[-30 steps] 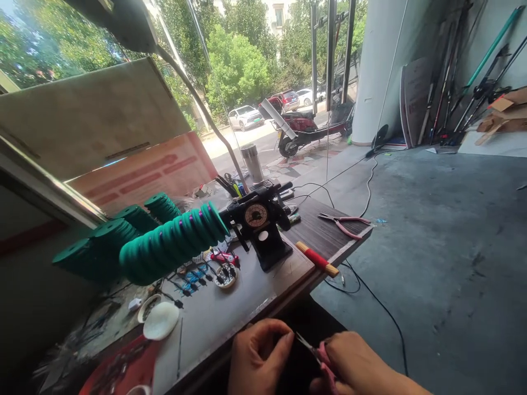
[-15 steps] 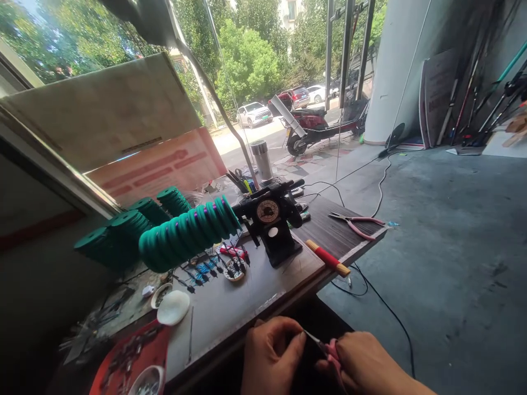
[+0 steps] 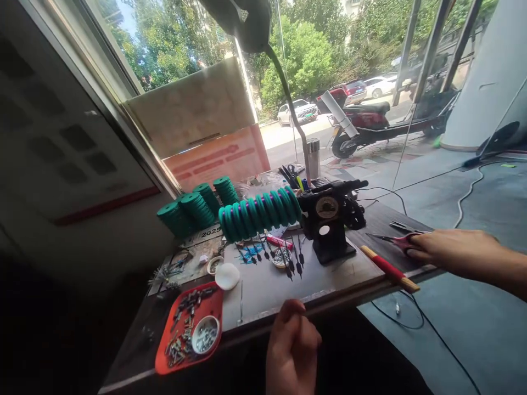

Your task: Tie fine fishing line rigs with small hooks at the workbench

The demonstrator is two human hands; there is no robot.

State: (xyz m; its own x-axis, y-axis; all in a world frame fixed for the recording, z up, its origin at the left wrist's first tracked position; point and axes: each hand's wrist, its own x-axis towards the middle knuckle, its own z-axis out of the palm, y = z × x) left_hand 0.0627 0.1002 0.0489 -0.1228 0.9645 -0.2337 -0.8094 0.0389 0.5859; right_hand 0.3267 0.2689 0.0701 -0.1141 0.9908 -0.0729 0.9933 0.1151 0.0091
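Observation:
My right hand [image 3: 453, 247] is closed on the handles of pink scissors [image 3: 401, 241] at the right end of the table, beside a pair of pliers [image 3: 405, 227]. My left hand [image 3: 293, 345] is in front of the table's near edge, its fingers curled; what they pinch, if anything, is too small to make out. Beyond it stands a black winding machine [image 3: 329, 219] with a row of green coils [image 3: 261, 214] on its shaft. Dark small parts [image 3: 294, 263] hang below the coils.
A red tray [image 3: 164, 351] with metal pieces and a white bowl [image 3: 206, 334] lies at the left. Green spools [image 3: 195, 211] stand behind. A red-wrapped stick [image 3: 389, 267] crosses the table's front edge. A lamp arm [image 3: 288, 99] rises above a metal cup [image 3: 313, 159].
My right hand has moved away from my left hand to the right end of the table with the scissors. The camera view has turned left, bringing the whole red tray into sight.

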